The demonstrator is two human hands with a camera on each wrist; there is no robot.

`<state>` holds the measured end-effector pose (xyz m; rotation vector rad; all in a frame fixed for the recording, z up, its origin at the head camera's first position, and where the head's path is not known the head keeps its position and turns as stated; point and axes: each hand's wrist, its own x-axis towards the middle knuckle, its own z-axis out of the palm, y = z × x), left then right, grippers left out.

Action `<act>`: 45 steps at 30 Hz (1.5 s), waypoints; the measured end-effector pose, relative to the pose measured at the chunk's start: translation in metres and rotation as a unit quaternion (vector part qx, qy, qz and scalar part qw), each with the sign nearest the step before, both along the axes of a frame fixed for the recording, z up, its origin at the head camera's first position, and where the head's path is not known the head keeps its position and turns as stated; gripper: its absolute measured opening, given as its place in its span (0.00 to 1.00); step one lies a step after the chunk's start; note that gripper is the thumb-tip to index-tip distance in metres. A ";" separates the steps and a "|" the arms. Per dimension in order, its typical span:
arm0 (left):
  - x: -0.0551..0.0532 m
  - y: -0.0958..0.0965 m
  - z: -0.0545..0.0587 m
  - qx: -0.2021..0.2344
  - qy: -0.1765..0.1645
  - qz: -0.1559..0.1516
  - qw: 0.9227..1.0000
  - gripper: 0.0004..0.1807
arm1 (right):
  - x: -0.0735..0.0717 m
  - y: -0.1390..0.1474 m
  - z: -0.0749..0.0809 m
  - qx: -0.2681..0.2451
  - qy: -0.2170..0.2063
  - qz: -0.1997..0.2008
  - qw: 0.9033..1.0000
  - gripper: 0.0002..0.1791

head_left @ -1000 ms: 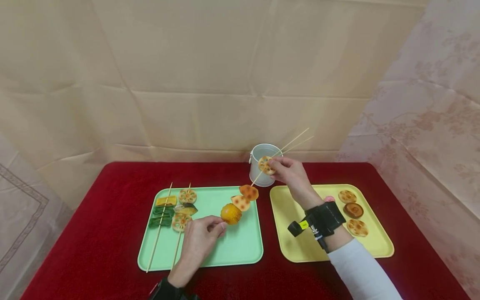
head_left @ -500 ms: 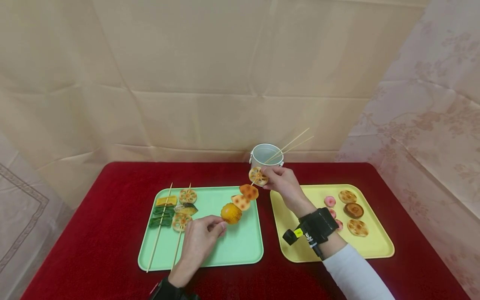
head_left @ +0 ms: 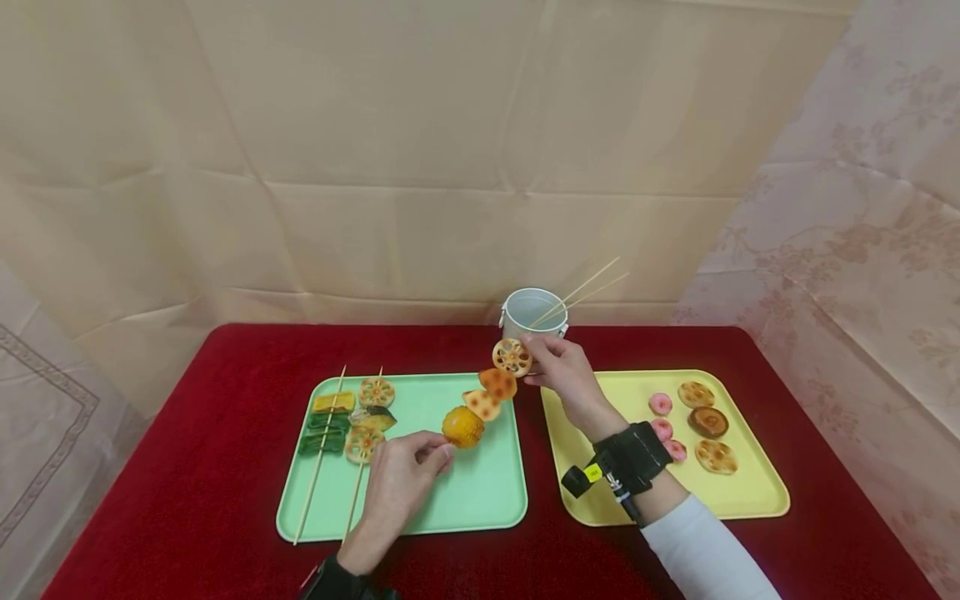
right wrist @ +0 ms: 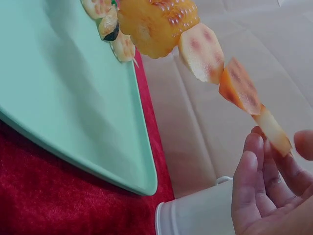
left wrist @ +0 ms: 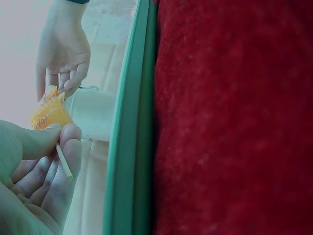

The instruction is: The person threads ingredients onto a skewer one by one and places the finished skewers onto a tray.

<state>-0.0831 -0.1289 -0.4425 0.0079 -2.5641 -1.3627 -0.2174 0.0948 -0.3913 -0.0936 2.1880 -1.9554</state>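
Note:
My left hand (head_left: pixel 401 479) pinches the bottom end of a bamboo skewer (left wrist: pixel 64 164) between thumb and fingers, over the green tray (head_left: pixel 465 508). Threaded on it are a piece of corn (head_left: pixel 462 427), a pale brown-spotted slice (head_left: pixel 481 406), an orange slice (head_left: pixel 498 384) and, at the far end, a lotus root slice (head_left: pixel 512 357). My right hand (head_left: pixel 567 379) is at this lotus slice. In the right wrist view its fingers touch the slice's edge, and the thumb (right wrist: pixel 304 143) stands apart from it.
Two loaded skewers lie at the green tray's left: one with folded greens (head_left: pixel 324 433), one with lotus slices (head_left: pixel 375 392). A white bucket (head_left: pixel 517 312) holding thin sticks (head_left: pixel 592 280) stands behind. The yellow tray (head_left: pixel 600 504) carries pink pieces (head_left: pixel 661 404), round slices (head_left: pixel 716 457) and a mushroom cap (head_left: pixel 708 422).
My right hand has come down and left, sliding the lotus slice along the skewer to the orange slice; its thumb now stands off it. The left hand has stayed still.

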 end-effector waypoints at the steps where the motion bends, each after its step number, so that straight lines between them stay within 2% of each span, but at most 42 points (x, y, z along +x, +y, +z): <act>1: 0.000 0.000 0.000 -0.002 0.001 0.000 1.000 0.02 | 0.000 0.000 0.000 0.000 0.001 -0.003 1.000 0.23; 7: 0.000 -0.003 0.000 -0.009 0.000 -0.007 1.000 0.02 | 0.000 -0.002 -0.001 -0.010 0.001 -0.006 1.000 0.21; 10: 0.001 -0.005 0.001 -0.005 -0.007 -0.020 1.000 0.02 | 0.000 -0.003 -0.001 -0.015 0.002 -0.006 1.000 0.21; 13: 0.001 -0.009 0.004 -0.013 -0.028 -0.037 0.999 0.02 | 0.001 -0.003 -0.001 -0.015 0.002 -0.005 1.000 0.21; 17: 0.002 -0.015 0.008 -0.017 -0.074 -0.059 0.995 0.02 | 0.002 -0.004 -0.002 -0.011 -0.002 0.005 1.000 0.20; 21: 0.006 -0.021 0.010 -0.020 -0.095 -0.065 0.993 0.02 | 0.004 -0.010 -0.004 -0.007 0.000 0.018 1.000 0.20; 29: 0.016 -0.029 0.005 -0.044 -0.062 -0.031 0.997 0.04 | 0.007 -0.033 -0.016 0.015 0.024 0.030 0.999 0.18; 34: 0.025 -0.035 0.001 -0.059 -0.056 -0.004 0.997 0.05 | 0.006 -0.048 -0.023 0.036 0.043 0.034 0.998 0.15; 38: 0.031 -0.039 -0.001 -0.075 -0.054 0.006 0.996 0.06 | 0.004 -0.061 -0.027 0.068 0.059 0.046 0.995 0.13; 45: 0.034 -0.043 -0.002 -0.081 -0.048 0.013 0.995 0.09 | -0.003 -0.076 -0.027 0.081 0.023 0.085 0.993 0.18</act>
